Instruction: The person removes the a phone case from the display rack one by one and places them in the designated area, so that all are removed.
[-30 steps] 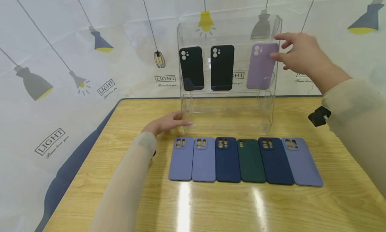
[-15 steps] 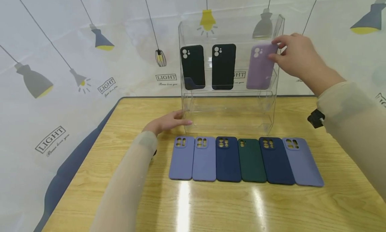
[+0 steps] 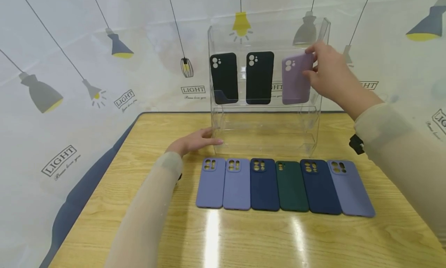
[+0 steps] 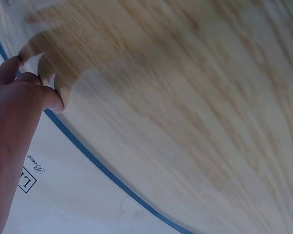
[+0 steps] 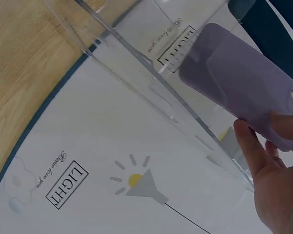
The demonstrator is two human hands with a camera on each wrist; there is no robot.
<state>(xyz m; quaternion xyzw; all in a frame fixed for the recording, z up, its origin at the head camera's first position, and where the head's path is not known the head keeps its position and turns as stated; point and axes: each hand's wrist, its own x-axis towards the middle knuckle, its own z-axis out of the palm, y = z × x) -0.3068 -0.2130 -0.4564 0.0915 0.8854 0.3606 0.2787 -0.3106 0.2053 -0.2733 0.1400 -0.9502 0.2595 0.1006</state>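
Note:
My right hand (image 3: 329, 69) pinches the upper right corner of a lilac phone case (image 3: 295, 80), thumb on its front and fingers at its edge. The case stands in the upper tier of a clear acrylic display stand (image 3: 266, 148), its lower end behind the tier's front lip. In the right wrist view the same lilac case (image 5: 234, 73) lies slanted beside the stand's side panel. To its left in that tier are two black-looking phone cases (image 3: 259, 76) (image 3: 224, 78). My left hand (image 3: 193, 141) holds the stand's lower left side, thumb in front; the left wrist view shows its fingers (image 4: 51, 100) bent.
A row of phone cases lies flat before the stand: lavender (image 3: 210, 188), another lavender (image 3: 237, 190), navy (image 3: 265, 190), green (image 3: 292, 190), navy (image 3: 322, 192) and lavender (image 3: 353, 194). The wooden table (image 3: 244, 241) meets a lamp-printed wall covering (image 3: 156, 67) behind.
My right hand has moved left, closed its fingers on the lilac case's corner, and shifted the case slightly left and more upright. The left hand stays at the stand.

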